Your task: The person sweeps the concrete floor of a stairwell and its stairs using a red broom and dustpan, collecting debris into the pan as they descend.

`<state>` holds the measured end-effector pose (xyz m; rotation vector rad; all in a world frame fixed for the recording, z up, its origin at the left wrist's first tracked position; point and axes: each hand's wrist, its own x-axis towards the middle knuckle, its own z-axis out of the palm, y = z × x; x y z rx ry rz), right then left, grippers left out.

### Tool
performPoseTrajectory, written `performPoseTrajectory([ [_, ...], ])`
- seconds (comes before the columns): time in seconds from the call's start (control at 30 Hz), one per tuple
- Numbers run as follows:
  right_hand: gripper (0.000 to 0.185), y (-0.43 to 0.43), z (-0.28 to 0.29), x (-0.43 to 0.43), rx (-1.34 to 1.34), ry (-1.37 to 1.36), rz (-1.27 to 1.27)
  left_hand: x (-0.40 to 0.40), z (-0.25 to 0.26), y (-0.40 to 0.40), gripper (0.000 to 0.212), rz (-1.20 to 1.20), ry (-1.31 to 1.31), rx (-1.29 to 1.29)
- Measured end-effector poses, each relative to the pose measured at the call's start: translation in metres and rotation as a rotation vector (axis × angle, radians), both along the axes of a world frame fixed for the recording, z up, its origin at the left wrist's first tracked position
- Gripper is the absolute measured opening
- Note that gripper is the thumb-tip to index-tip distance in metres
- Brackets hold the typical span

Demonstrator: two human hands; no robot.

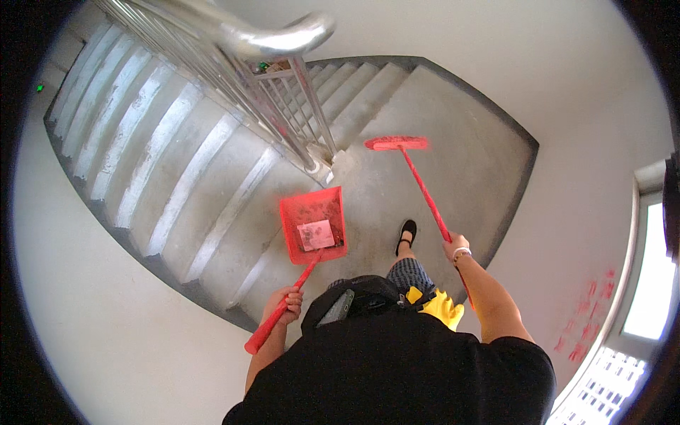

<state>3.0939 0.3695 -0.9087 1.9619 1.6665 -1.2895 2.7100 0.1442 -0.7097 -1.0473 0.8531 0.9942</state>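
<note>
My left hand [288,305] grips the handle of a red long-handled dustpan [287,232], whose pan hangs to the front left, by the foot of the railing. Dark debris and a pale pinkish square [315,235] show inside the pan; I cannot tell whether the square is loose or part of it. With my right hand [455,245] I hold the red shaft of a broom [396,142]. The broom's bristle head is out ahead, over the grey concrete landing [441,127]. Whether the bristles touch the floor is hard to tell.
Concrete steps with worn white edges [175,212] run along the left. More steps [350,90] lie beyond the stainless-steel railing [313,106], whose curved handrail [287,37] juts toward the landing. White walls [531,69] enclose it, with a window [645,271] at right. Yellow gloves [443,309] hang at my waist.
</note>
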Motion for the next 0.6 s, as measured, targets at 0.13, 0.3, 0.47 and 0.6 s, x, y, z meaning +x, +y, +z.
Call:
performPoseTrajectory([
  [0.13, 0.024, 0.103, -0.036, -0.068, 0.025, -0.036, 0.2, 0.025, -0.024, 0.013, 0.013, 0.049, 0.047, 0.057],
  [0.3, 0.025, 0.164, -0.014, -0.139, -0.11, -0.072, 0.26, 0.043, -0.007, 0.035, 0.013, 0.065, 0.095, -0.008],
  [0.47, 0.025, 0.13, -0.065, -0.083, -0.133, -0.03, 0.187, 0.043, 0.004, 0.06, 0.02, 0.063, 0.107, -0.008],
  [0.6, 0.027, 0.06, -0.049, 0.07, -0.103, -0.008, 0.109, 0.055, -0.008, 0.135, 0.019, 0.053, 0.037, 0.01],
])
